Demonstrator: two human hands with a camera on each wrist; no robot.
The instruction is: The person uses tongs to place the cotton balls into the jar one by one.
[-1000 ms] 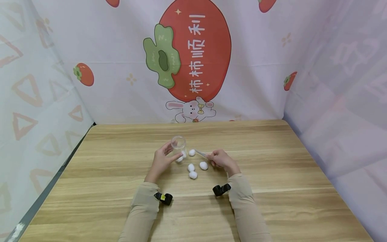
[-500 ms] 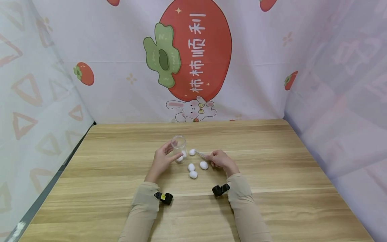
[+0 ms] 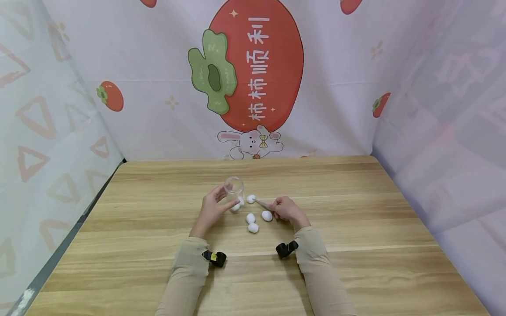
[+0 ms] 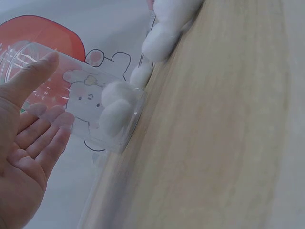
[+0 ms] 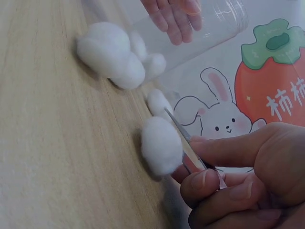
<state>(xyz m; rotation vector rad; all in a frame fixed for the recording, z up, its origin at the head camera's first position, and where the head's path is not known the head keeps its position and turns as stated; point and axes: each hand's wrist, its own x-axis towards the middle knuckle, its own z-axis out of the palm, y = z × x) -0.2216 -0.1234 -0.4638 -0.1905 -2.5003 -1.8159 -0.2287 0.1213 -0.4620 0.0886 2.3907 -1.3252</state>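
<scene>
My left hand (image 3: 212, 210) holds a clear jar (image 3: 234, 188) upright on the table, thumb on the near side and fingers behind it. White cotton balls (image 4: 116, 114) lie at the jar's bottom. Between thumb and fingers, my right hand (image 3: 290, 209) pinches a pair of tweezers (image 3: 262, 203), pointing left. Their tips meet a cotton ball (image 3: 251, 199) just right of the jar; in the right wrist view they overlap its edge. Closer to me lie three more, one cotton ball (image 3: 266, 216) below the tweezers and a touching pair, including the front cotton ball (image 3: 253, 228).
The wooden table (image 3: 158, 272) reaches back to a white printed curtain (image 3: 336, 87) with a red persimmon and a rabbit. Similar cloth hangs along both sides. A black camera (image 3: 217, 259) is strapped at the left wrist, another camera (image 3: 285, 249) at the right.
The tweezers' tips have shifted slightly down and left, from beside the far cotton ball onto it. My right hand moved a little with them. The left hand and jar stay put.
</scene>
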